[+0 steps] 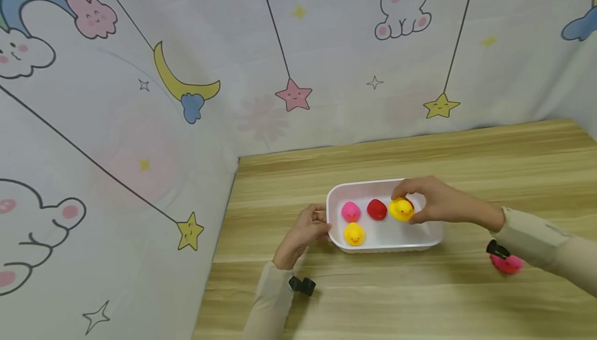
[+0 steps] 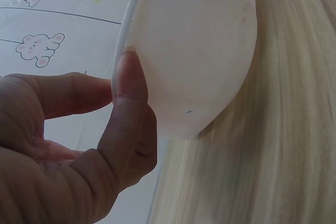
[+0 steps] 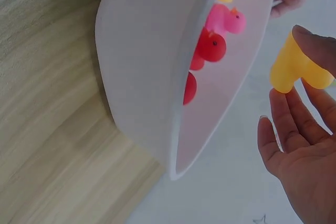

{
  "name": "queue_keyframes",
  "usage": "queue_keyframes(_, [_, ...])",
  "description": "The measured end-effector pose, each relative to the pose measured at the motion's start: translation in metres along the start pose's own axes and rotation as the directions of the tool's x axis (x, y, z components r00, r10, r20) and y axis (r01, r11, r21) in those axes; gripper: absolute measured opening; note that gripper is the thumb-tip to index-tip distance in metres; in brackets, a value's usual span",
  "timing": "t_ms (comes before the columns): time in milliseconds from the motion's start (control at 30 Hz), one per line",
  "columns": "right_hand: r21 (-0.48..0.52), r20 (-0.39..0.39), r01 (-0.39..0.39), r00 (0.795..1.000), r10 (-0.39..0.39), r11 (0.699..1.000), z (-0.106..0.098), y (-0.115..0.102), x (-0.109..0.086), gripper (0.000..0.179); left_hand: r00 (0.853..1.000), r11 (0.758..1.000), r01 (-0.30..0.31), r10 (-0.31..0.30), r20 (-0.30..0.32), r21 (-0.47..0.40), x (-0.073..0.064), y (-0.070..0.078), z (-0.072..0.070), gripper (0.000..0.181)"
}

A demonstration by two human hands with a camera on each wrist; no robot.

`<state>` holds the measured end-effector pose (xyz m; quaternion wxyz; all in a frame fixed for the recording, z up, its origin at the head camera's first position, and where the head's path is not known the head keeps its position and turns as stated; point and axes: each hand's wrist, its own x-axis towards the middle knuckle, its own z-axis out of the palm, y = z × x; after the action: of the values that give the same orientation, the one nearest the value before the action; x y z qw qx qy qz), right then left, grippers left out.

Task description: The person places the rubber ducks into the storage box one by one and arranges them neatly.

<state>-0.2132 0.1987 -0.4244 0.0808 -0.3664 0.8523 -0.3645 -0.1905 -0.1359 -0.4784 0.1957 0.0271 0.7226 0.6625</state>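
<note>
A white tub (image 1: 387, 239) stands on the table. Its left rim is pinched between thumb and fingers of my left hand (image 1: 303, 234), and the left wrist view shows this grip (image 2: 121, 119) close up. Above the tub's right part, my right hand (image 1: 431, 200) holds a yellow rubber duck (image 1: 402, 209) between thumb and fingertips; the right wrist view has this duck (image 3: 294, 66) higher than the rim. Inside lie a pink duck (image 1: 351, 211), another yellow duck (image 1: 354, 234) and a red duck (image 1: 377, 209). A second red duck (image 3: 189, 88) is mostly hidden by the tub wall.
Another pink duck (image 1: 508, 264) lies on the wooden table (image 1: 396, 298) at the right, partly covered by my right sleeve and its black wrist device (image 1: 498, 249). A printed cloth (image 1: 336, 117) with stars and rabbits hangs behind the table and along its left side.
</note>
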Motion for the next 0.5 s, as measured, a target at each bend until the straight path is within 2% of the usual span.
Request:
queue_keyframes(167, [-0.01,0.095,-0.04,0.995,0.041,0.999,0.01,-0.003,0.008,0.041,1.0,1.0,0.002,-0.002,-0.004,-0.01,-0.002,-0.002,0.0,0.051])
queue_keyframes(367, [-0.142,0.145,0.033,0.989,-0.012,0.989,0.017,-0.008,0.02,0.04,1.0,1.0,0.007,-0.007,0.002,-0.016,-0.002,-0.001,0.0,0.051])
queue_keyframes(500, [-0.162,0.183,0.079,0.982,-0.049,0.984,0.022,-0.009,0.028,0.038,1.0,1.0,-0.003,0.003,0.004,-0.009,-0.002,0.001,0.0,0.05])
